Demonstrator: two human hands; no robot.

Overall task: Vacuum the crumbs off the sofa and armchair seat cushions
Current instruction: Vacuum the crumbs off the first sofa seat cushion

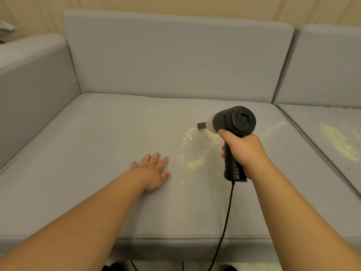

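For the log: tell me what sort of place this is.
Probably a home living room. A grey sofa with separate seat cushions stands against a cream wall, and the right hand runs a corded handheld vacuum over crumbs.

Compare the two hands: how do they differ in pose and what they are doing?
The left hand lies flat on the seat cushion, fingers straight, holding nothing; the right hand is curled round the vacuum grip. The left rests beside the crumbs; the right is raised, aiming the nozzle at them. Both are bare, over the same cushion.
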